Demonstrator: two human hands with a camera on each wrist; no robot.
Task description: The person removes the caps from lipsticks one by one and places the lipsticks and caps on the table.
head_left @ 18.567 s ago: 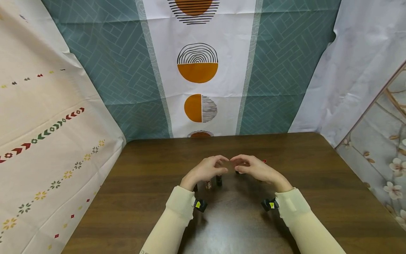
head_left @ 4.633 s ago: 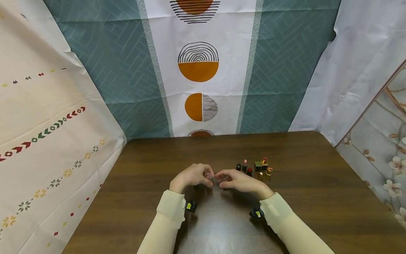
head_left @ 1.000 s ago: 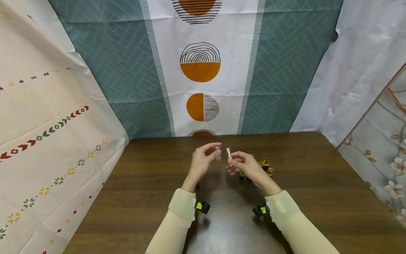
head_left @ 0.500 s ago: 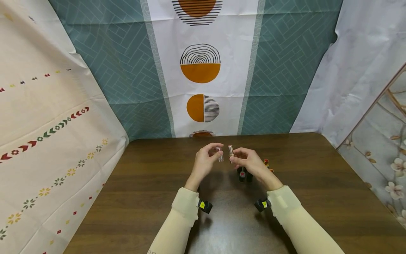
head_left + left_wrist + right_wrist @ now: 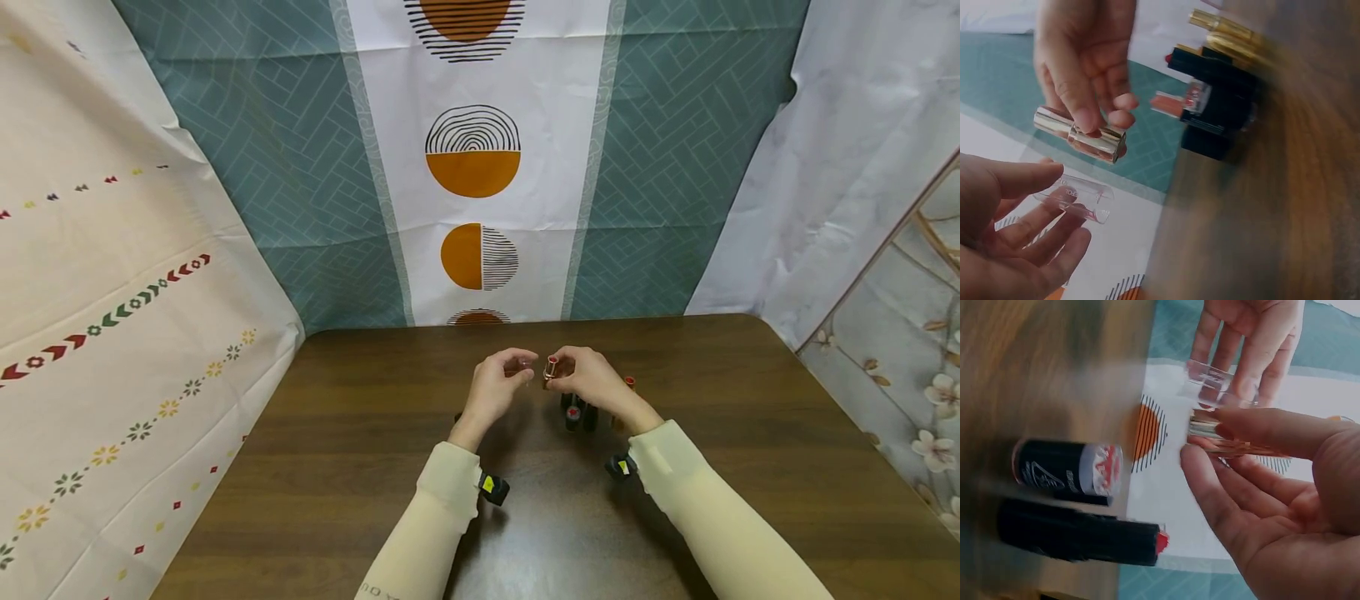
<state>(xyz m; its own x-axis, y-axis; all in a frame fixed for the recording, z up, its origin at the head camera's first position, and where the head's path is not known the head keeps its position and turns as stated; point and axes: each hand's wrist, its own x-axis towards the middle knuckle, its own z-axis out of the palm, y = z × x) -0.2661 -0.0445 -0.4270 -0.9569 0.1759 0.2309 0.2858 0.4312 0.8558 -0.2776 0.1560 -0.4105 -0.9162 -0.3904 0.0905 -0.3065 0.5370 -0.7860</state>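
Note:
My right hand (image 5: 596,385) pinches a shiny metallic lipstick tube (image 5: 1079,134) between thumb and fingers, above the table. In the head view its upper end tips toward me and shows red inside. A clear, see-through cap (image 5: 1082,199) with faint lettering is held by my left hand (image 5: 491,392), thumb on one side and fingers on the other. Cap and tube are close together but apart. Below my right hand stand black lipsticks (image 5: 1079,534), uncapped, with red or pink tips. One short black lipstick (image 5: 1054,469) has a clear top part.
Gold lipstick pieces (image 5: 1232,37) stand beyond the black ones, partly hidden by my right hand in the head view. A small dark object (image 5: 458,416) shows beside my left wrist. Everything is on a brown wooden table (image 5: 360,467), with a patterned cloth (image 5: 480,208) behind.
Since several seconds ago, my hands have risen from the table, tube and cap now apart. Over the last second, the tube's top has tilted toward me and my left hand has shifted slightly right.

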